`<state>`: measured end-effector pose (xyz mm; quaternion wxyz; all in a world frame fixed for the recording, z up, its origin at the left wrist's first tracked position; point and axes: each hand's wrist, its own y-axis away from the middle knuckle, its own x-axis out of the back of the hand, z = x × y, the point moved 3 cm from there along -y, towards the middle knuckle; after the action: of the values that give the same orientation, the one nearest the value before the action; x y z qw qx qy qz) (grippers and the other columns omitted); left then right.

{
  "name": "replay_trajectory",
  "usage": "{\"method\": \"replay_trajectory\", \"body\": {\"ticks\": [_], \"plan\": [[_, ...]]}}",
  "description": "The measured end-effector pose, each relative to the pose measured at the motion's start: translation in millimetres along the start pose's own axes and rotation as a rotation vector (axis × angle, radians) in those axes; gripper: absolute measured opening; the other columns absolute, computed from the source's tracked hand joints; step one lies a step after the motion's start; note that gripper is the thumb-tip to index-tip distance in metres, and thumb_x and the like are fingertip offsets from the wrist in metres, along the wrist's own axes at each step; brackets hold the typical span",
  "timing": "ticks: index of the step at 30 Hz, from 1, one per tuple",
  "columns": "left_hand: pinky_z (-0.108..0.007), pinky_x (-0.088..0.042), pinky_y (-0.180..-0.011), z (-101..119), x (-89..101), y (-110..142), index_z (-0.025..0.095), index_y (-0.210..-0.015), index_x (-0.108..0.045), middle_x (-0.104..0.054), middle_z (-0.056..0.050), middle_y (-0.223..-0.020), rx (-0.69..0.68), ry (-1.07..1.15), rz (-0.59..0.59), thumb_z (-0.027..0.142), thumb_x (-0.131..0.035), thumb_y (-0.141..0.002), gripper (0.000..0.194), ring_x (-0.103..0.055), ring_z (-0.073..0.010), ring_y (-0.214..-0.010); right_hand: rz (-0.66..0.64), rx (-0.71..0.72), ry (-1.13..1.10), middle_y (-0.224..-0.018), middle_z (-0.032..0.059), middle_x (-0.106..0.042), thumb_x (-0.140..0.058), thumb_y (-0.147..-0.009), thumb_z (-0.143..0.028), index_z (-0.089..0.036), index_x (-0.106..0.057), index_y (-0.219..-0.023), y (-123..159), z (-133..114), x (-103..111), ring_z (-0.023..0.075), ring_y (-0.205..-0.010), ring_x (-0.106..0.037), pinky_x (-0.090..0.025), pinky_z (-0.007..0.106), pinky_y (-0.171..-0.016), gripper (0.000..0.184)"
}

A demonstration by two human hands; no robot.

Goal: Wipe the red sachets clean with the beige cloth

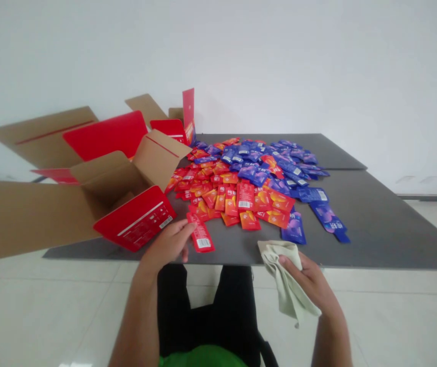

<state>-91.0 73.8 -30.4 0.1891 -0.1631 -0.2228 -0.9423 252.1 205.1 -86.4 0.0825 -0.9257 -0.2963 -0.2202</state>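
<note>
My left hand has its fingers closed on the edge of a red sachet, whose barcode end points toward me near the table's front edge. In my right hand a pale green cloth is bunched, its lower part hanging down past the table edge. Ahead of both hands spreads a pile of red-orange sachets, with blue-purple sachets heaped behind and to the right. One blue sachet lies just beyond the cloth.
An open red cardboard box with raised flaps stands left of my left hand. Behind it is another open red box. The dark grey table extends to the right, with a white wall behind it.
</note>
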Motion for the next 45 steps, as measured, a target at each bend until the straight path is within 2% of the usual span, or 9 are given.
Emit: {"method": "replay_trajectory", "body": {"ticks": [3, 8, 13, 22, 31, 34, 38, 42, 45], "plan": [[-0.02, -0.03, -0.037, -15.2, 10.5, -1.8, 0.021, -0.092, -0.057, -0.062, 0.003, -0.056, 0.051, -0.052, -0.02, 0.052, -0.045, -0.093, 0.033, -0.061, -0.0146, -0.042, -0.006, -0.039, 0.001, -0.097, 0.0082, -0.077, -0.058, -0.097, -0.058, -0.02, -0.074, -0.117, 1.2, 2.1, 1.1, 0.0283, -0.088, -0.071, -0.058, 0.033, -0.074, 0.045], [-0.021, -0.032, -0.038, -30.1, 8.3, -11.7, 0.02, -0.085, -0.055, -0.07, -0.002, -0.064, 0.077, -0.056, -0.047, 0.05, -0.042, -0.093, 0.034, -0.062, -0.0144, -0.044, 0.017, -0.081, 0.016, -0.082, 0.0065, -0.075, -0.061, -0.093, -0.061, -0.02, -0.075, -0.102, 0.3, -2.6, 2.2, 0.0276, -0.078, -0.07, -0.057, 0.031, -0.065, 0.045], [-0.021, -0.035, -0.04, -28.0, 9.6, -18.2, 0.02, -0.084, -0.056, -0.07, -0.002, -0.063, 0.117, -0.122, 0.009, 0.046, -0.04, -0.095, 0.032, -0.064, -0.0149, -0.046, 0.038, -0.097, 0.049, -0.083, 0.0064, -0.077, -0.063, -0.091, -0.063, -0.02, -0.077, -0.1, -0.7, -2.7, 3.8, 0.0268, -0.073, -0.07, -0.057, 0.03, -0.062, 0.047], [-0.025, -0.046, -0.052, -28.7, 15.8, -10.6, 0.021, -0.085, -0.055, -0.074, -0.004, -0.071, 0.141, -0.253, 0.088, 0.045, -0.04, -0.1, 0.033, -0.074, -0.0192, -0.06, 0.014, -0.142, -0.009, -0.077, 0.0062, -0.075, -0.066, -0.089, -0.063, -0.02, -0.076, -0.101, 0.6, 2.2, 3.1, 0.0251, -0.064, -0.068, -0.054, 0.03, -0.055, 0.046], [-0.03, -0.044, -0.064, -27.1, 18.7, -17.9, 0.022, -0.083, -0.059, -0.071, -0.002, -0.065, 0.142, -0.469, 0.214, 0.047, -0.037, -0.102, 0.038, -0.072, -0.0208, -0.062, 0.001, -0.154, -0.044, -0.072, 0.005, -0.073, -0.067, -0.09, -0.059, -0.02, -0.075, -0.102, 1.5, 9.8, 3.5, 0.0245, -0.061, -0.067, -0.053, 0.029, -0.051, 0.041], [-0.032, -0.045, -0.067, -28.1, 19.8, -16.6, 0.022, -0.09, -0.061, -0.075, -0.005, -0.076, 0.165, -0.508, 0.243, 0.046, -0.037, -0.103, 0.036, -0.073, -0.0234, -0.07, -0.003, -0.143, -0.03, -0.076, 0.0057, -0.075, -0.067, -0.09, -0.059, -0.02, -0.074, -0.107, 1.2, 11.2, 3.9, 0.0243, -0.062, -0.067, -0.053, 0.029, -0.052, 0.043], [-0.035, -0.047, -0.076, -27.5, 21.1, -9.6, 0.022, -0.107, -0.06, -0.076, -0.012, -0.105, 0.17, -0.592, 0.322, 0.041, -0.042, -0.103, 0.026, -0.072, -0.0306, -0.1, -0.003, -0.136, -0.007, -0.073, 0.005, -0.073, -0.065, -0.09, -0.06, -0.021, -0.073, -0.1, 1.1, 7.7, 4.1, 0.0247, -0.062, -0.067, -0.053, 0.029, -0.052, 0.041], [-0.036, -0.048, -0.077, -17.5, 13.0, 3.4, 0.021, -0.125, -0.049, -0.073, -0.013, -0.11, 0.158, -0.568, 0.422, 0.04, -0.044, -0.103, 0.029, -0.072, -0.0313, -0.1, 0.011, -0.118, 0.025, -0.071, 0.0046, -0.072, -0.064, -0.09, -0.061, -0.021, -0.073, -0.094, 0.6, 2.0, 4.6, 0.0257, -0.066, -0.067, -0.054, 0.031, -0.058, 0.041], [-0.034, -0.048, -0.075, 7.5, -10.7, 9.9, 0.023, -0.118, -0.05, -0.071, -0.008, -0.105, -0.031, -0.539, 0.453, 0.042, -0.043, -0.105, 0.025, -0.07, -0.0275, -0.095, 0.001, -0.095, 0.047, -0.077, 0.0057, -0.073, -0.062, -0.092, -0.061, -0.021, -0.072, -0.092, 0.1, -1.9, 4.7, 0.0262, -0.073, -0.069, -0.055, 0.031, -0.065, 0.041]]}}
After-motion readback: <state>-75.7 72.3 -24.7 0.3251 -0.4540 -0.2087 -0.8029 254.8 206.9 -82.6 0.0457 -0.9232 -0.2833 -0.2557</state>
